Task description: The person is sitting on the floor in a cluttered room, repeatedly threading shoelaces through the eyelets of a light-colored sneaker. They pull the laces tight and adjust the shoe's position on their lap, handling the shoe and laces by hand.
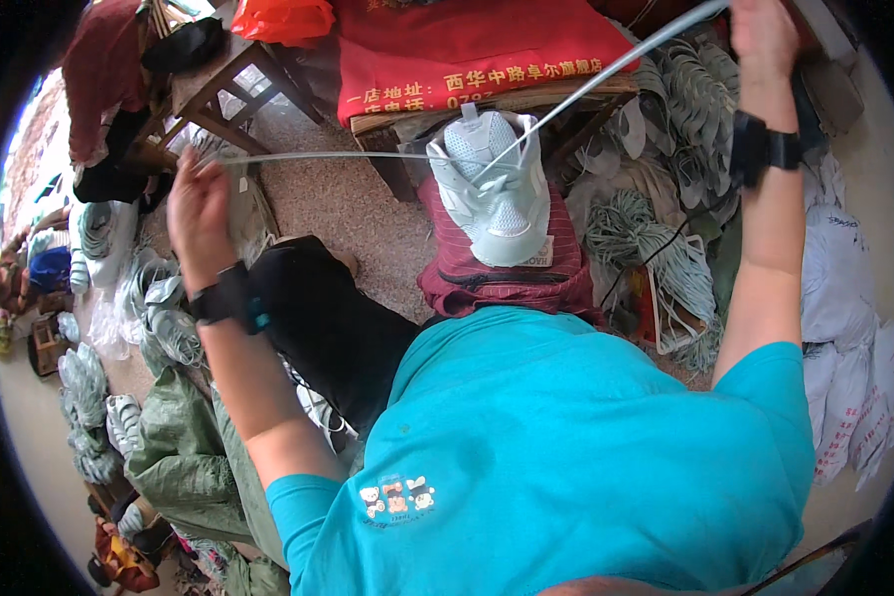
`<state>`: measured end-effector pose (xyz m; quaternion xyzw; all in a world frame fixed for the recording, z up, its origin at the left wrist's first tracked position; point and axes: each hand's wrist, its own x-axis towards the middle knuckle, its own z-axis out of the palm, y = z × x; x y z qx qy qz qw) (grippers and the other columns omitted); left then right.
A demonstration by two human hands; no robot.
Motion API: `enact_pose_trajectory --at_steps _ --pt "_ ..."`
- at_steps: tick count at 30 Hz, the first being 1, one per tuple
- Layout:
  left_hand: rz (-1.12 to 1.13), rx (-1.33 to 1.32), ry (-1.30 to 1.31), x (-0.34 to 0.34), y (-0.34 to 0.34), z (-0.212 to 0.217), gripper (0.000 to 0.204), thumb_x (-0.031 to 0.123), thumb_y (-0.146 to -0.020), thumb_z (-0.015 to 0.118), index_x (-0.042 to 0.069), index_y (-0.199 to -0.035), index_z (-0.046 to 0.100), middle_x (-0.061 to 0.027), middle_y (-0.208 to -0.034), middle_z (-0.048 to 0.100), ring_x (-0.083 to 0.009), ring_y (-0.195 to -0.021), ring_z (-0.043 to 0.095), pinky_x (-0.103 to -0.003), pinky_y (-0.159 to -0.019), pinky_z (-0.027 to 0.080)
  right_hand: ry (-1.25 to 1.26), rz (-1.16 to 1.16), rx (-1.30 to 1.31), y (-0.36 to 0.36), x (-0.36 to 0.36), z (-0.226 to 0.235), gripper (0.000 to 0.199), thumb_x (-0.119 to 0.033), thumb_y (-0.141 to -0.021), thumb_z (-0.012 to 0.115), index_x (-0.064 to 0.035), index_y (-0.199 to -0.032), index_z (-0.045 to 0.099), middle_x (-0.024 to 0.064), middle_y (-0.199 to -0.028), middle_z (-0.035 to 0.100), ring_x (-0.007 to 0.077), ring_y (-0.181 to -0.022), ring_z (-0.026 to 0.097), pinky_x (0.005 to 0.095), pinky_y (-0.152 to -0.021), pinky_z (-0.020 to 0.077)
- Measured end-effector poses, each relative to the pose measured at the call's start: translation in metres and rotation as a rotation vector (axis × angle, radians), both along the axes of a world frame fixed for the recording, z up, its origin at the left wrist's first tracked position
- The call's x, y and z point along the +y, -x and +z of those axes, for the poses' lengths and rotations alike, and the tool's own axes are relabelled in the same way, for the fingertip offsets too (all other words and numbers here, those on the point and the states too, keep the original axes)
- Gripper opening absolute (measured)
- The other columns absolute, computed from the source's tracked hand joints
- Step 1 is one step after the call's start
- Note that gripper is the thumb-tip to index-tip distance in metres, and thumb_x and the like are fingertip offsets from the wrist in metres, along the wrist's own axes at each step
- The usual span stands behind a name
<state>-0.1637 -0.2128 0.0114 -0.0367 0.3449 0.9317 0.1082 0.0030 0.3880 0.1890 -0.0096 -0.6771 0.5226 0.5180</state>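
Note:
A white sneaker (510,224) rests toe toward me on the maroon cloth (512,286) over my lap. Its pale shoelace (338,155) runs out of the eyelets near the tongue in two long ends, both pulled taut. One end stretches left to my left hand (199,204), whose fingers are closed on it, slightly blurred. Up and to the right goes the other end, gripped by my raised right hand (763,45) at the top edge of the picture. Both hands are well apart from the sneaker.
Ahead stands a low wooden table (392,121) under a red cloth (487,50). A wooden stool (230,94) is at the far left. Bundles of pale laces (631,233) and shoe parts lie to the right, beside white sacks (836,278). A green sack (184,427) lies at left.

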Motion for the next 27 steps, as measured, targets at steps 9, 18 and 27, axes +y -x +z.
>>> enact_pose_trajectory --at_steps 9,18,27 --pt "0.196 0.839 1.393 0.139 -0.119 -0.012 0.031 0.002 -0.083 0.069 0.008 -0.113 0.062 -0.0136 -0.112 0.049 -0.0186 -0.079 0.057 -0.029 -0.068 0.053 -0.348 0.506 -0.842 -0.04 -0.065 -0.124 0.021 -0.008 -0.089 0.063 -0.0033 -0.109 0.065 0.0049 -0.101 0.065 0.0148 -0.09 0.064 0.0299 -0.08 0.0499" --pt "-0.181 0.814 1.165 0.207 -0.18 -0.008 0.025 0.005 -0.079 0.072 0.007 -0.1 0.06 -0.0084 -0.092 0.049 -0.0187 -0.066 0.053 -0.031 -0.061 0.048 -0.89 0.544 -0.837 -0.066 -0.161 -0.138 0.017 -0.001 -0.076 0.067 -0.0062 -0.089 0.058 0.0093 -0.095 0.053 0.0282 -0.083 0.06 0.0373 -0.071 0.05" --pt "-0.326 0.764 1.082 0.219 -0.17 -0.013 0.023 0.003 -0.084 0.07 0.002 -0.103 0.056 -0.0037 -0.093 0.05 -0.0071 -0.07 0.048 -0.022 -0.061 0.044 -0.848 0.63 -0.611 -0.068 -0.166 -0.149 0.017 0.001 -0.072 0.068 -0.0031 -0.084 0.056 0.0087 -0.084 0.054 0.029 -0.079 0.061 0.0371 -0.067 0.0503"
